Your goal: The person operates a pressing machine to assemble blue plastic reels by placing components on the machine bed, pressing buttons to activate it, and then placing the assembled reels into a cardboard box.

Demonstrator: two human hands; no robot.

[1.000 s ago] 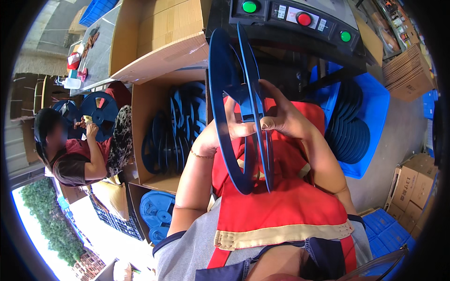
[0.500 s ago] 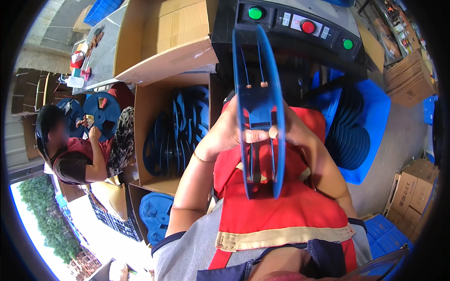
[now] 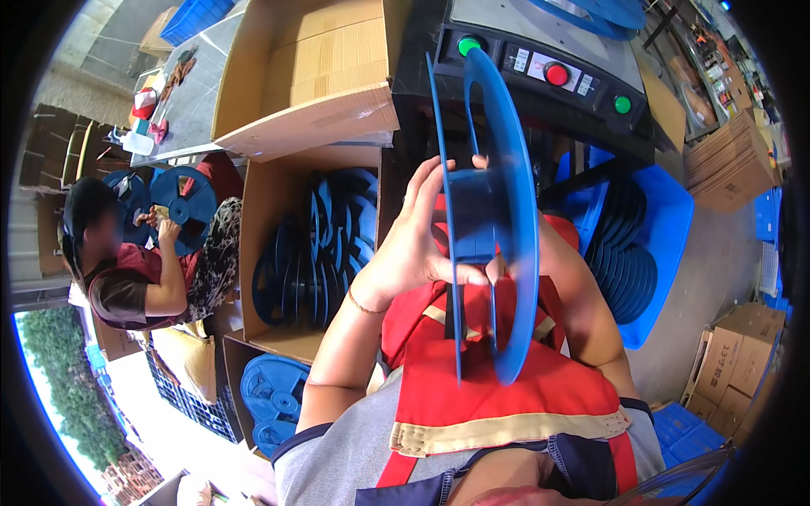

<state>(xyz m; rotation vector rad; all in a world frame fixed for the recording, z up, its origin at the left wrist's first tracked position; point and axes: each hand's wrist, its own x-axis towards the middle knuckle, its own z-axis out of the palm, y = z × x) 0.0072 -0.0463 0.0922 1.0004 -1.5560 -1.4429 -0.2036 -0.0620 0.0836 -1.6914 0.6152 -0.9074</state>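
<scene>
A blue plastic reel [image 3: 516, 219] stands upright in front of my chest, its two round flanges seen nearly edge-on with a hub between them. My left hand [image 3: 413, 240] grips it from the left, fingers reaching up along the left flange and thumb passing in towards the hub. On the other side my right hand [image 3: 550, 246] holds it too. The right flange covers most of that hand. Its fingertips show between the flanges, above and below the hub.
A carton [image 3: 246, 253] of blue discs stands left, below an open carton [image 3: 304, 139]. A blue bin [image 3: 666, 228] with stacked dark discs is at right. Ahead is a machine panel with buttons [image 3: 556, 74]. A person [image 3: 126, 278] sits at far left handling blue reels.
The reel has tilted and turned, showing more of its right flange. My left fingers now stretch further up its left side. The view has shifted slightly.
</scene>
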